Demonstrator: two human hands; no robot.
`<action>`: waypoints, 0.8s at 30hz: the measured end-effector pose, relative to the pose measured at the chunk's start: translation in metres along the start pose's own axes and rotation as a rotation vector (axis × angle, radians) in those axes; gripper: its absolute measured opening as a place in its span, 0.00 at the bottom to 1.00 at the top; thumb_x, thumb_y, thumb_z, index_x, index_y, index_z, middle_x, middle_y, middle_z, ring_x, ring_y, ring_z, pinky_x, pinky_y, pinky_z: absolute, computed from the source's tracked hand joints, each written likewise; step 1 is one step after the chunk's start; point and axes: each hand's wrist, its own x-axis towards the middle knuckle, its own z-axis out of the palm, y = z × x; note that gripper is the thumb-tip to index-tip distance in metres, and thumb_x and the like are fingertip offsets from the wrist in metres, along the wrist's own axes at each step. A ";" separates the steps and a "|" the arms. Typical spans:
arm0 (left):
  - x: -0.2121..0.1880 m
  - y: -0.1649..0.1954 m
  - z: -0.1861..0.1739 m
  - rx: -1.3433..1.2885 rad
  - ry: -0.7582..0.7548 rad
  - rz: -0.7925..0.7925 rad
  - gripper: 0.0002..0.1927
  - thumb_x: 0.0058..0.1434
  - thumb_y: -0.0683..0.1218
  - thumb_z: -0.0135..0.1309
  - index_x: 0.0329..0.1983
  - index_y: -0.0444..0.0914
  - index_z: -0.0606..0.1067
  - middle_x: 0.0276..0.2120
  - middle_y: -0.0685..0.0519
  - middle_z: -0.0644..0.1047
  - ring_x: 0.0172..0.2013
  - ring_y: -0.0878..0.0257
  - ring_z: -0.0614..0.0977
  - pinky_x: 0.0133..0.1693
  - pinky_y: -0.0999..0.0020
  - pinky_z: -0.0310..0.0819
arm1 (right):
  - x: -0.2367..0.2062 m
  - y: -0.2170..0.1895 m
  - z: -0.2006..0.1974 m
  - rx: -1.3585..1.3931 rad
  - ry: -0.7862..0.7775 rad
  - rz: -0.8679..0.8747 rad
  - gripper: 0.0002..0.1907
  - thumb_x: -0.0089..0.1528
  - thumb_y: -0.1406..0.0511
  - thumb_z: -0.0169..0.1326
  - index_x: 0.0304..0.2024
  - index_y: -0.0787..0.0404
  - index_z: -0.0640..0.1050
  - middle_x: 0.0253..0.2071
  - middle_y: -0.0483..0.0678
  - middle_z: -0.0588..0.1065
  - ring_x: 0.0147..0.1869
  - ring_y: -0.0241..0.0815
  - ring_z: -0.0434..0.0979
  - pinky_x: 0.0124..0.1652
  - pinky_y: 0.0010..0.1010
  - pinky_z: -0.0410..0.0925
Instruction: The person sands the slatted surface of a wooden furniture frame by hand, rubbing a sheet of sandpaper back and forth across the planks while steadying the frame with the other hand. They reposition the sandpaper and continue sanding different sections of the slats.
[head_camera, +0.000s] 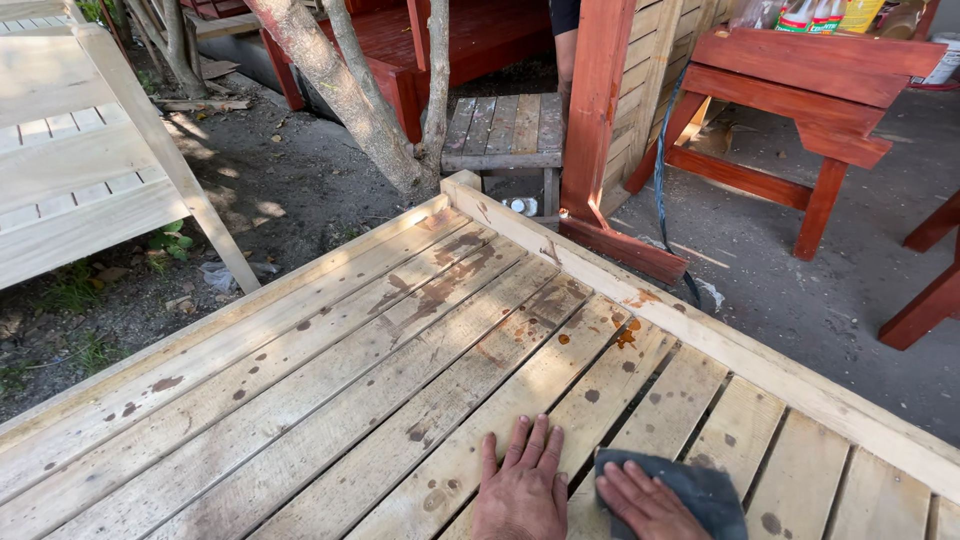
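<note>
My left hand (522, 485) lies flat, fingers together, on a bare wooden slat of a large slatted panel (330, 370) at the bottom middle. It holds nothing. Just to its right, my right hand (645, 502) presses down on a dark grey-blue cloth or sanding pad (710, 490) that rests on the neighbouring slats. The panel's planks are unpainted and carry brown stain spots and smears. A raised pale rail (700, 335) runs along the panel's right edge.
A red-brown stained bench (800, 110) stands at the upper right, with bottles on top. A red post (598, 110) and a blue hose (660, 170) are behind the panel. A tree trunk (350, 95) rises upper middle. An unpainted wooden frame (90, 160) leans at left.
</note>
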 end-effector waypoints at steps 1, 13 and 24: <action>0.001 0.000 -0.001 0.006 -0.009 -0.008 0.34 0.70 0.54 0.39 0.78 0.45 0.50 0.78 0.55 0.45 0.77 0.57 0.42 0.72 0.39 0.24 | 0.002 0.008 -0.010 0.059 0.162 0.026 0.34 0.68 0.52 0.42 0.77 0.38 0.54 0.80 0.33 0.46 0.83 0.36 0.41 0.78 0.42 0.39; 0.006 -0.013 0.013 -0.126 0.117 0.010 0.28 0.70 0.53 0.39 0.74 0.44 0.59 0.75 0.53 0.55 0.76 0.58 0.48 0.72 0.43 0.28 | 0.021 -0.028 0.016 -0.332 0.851 -0.417 0.31 0.64 0.54 0.41 0.71 0.51 0.61 0.75 0.56 0.54 0.75 0.63 0.50 0.64 0.62 0.45; 0.007 -0.031 0.022 -0.483 0.292 0.092 0.22 0.71 0.50 0.38 0.65 0.40 0.72 0.66 0.51 0.71 0.72 0.57 0.63 0.72 0.54 0.44 | 0.022 0.003 -0.045 0.191 0.384 0.208 0.31 0.67 0.55 0.45 0.72 0.49 0.61 0.78 0.46 0.53 0.82 0.51 0.46 0.74 0.49 0.49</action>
